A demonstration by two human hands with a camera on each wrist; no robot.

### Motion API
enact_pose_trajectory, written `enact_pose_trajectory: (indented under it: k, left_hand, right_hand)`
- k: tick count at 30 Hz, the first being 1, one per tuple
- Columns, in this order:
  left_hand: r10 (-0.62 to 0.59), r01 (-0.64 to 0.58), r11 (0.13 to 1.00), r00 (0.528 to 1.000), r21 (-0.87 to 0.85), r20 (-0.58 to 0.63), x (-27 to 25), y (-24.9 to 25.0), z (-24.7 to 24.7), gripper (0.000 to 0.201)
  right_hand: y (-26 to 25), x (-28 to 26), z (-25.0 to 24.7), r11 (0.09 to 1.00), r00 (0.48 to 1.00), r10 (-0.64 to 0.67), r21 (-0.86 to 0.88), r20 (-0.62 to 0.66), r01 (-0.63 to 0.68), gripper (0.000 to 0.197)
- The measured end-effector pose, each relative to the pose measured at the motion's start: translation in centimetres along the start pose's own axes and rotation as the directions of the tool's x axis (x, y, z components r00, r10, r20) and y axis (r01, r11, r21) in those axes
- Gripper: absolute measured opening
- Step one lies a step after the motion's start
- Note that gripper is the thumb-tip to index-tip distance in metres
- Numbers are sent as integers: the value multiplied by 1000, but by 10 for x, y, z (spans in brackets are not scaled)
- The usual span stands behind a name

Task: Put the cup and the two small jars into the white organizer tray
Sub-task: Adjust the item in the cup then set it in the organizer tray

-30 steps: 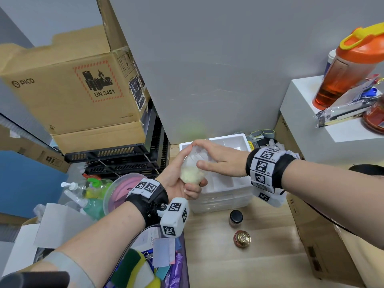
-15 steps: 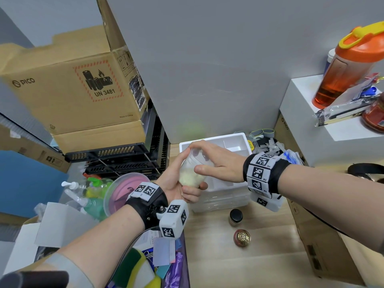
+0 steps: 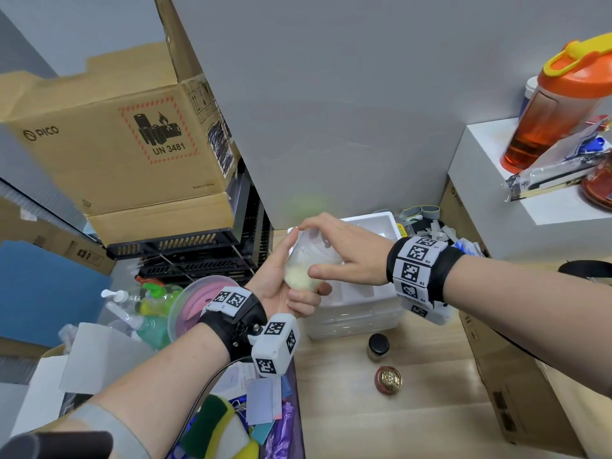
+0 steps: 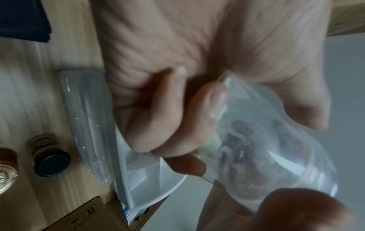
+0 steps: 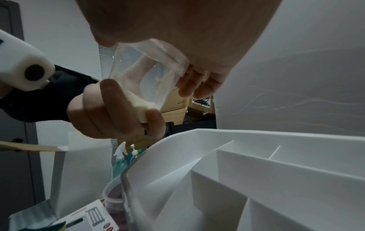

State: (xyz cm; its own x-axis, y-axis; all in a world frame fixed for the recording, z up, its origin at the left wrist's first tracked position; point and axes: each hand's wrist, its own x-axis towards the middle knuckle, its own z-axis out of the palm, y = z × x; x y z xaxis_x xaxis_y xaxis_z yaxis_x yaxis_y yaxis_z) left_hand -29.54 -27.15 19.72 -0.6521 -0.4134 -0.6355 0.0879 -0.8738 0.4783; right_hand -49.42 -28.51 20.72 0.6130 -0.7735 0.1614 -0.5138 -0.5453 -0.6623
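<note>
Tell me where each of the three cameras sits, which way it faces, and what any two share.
Head: looks forward and down; both forearms, left hand and right hand on the cup.
Left wrist: looks along the left palm at the cup; two jars on the floor.
Right wrist: looks from under the right hand across the white organizer tray.
Shared: all show cup and tray.

The cup (image 3: 304, 263) was held above the left front part of the organizer tray (image 3: 384, 223), between the left hand (image 3: 281, 283) and the right hand (image 3: 344, 256). On the table (image 3: 414, 422), 2 jars (image 3: 378, 346) (image 3: 388, 379) stood just before the tray, 1 behind the other.
</note>
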Motion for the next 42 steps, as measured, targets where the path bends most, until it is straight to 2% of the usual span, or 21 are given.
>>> enact_pose_trajectory:
  k: [5, 9, 13, 15, 18, 20, 22, 24, 25, 28, 30, 34, 39, 42]
  left_hand:
    - [37, -37, 999, 999, 6, -9, -1, 10, 11, 73]
    - [43, -43, 999, 999, -22, -9, 4, 6, 16, 69]
    - [38, -38, 997, 999, -68, 4, 5, -5, 16, 71]
    - [46, -47, 998, 999, -29, -16, 0, -2, 13, 76]
    - [42, -19, 985, 991, 174, -130, -9, 14, 7, 91]
    - [86, 14, 937, 959, 349, -269, -14, 22, 4, 95]
    - [191, 47, 882, 874, 469, -447, -16, 22, -4, 90]
    - [290, 58, 837, 796, 544, -532, -17, 19, -11, 76]
    - [315, 76, 812, 777, 578, -545, -16, 17, -12, 69]
    - [333, 128, 769, 757, 627, -563, -12, 13, -14, 47]
    - [334, 151, 752, 752, 641, -569, -9, 11, -15, 41]
    - [354, 152, 720, 758, 677, -547, -2, 4, -14, 40]
    - [426, 181, 571, 768, 801, -478, 6, -6, -17, 40]
    - [438, 187, 565, 757, 803, -485, 5, -9, -18, 46]
  right_hand:
    - [2, 2, -10, 997, 997, 72, -18, 7, -72, 90]
    - [5, 6, -6, 995, 995, 100, -10, -20, -100, 87]
    - [7, 5, -3, 994, 994, 108, -15, 35, -107, 85]
    - [5, 12, -7, 995, 993, 101, -4, 54, -101, 84]
    - [0, 22, -16, 996, 996, 88, -36, 17, -87, 81]
    - [-2, 24, -19, 985, 994, 108, -139, 2, -107, 80]
    - [-3, 23, -15, 955, 993, 117, -278, 21, -107, 83]
    - [-1, 23, -5, 910, 992, 109, -409, 59, -75, 87]
    - [0, 23, 1, 886, 991, 109, -460, 76, -62, 88]
    - [3, 23, 20, 825, 986, 118, -565, 118, -31, 95]
    - [8, 23, 29, 814, 982, 134, -581, 136, -31, 98]
    - [17, 21, 40, 806, 967, 191, -590, 169, -56, 104]
    - [21, 17, 56, 835, 962, 208, -544, 177, -80, 112]
    - [17, 9, 54, 869, 976, 180, -485, 125, -99, 115]
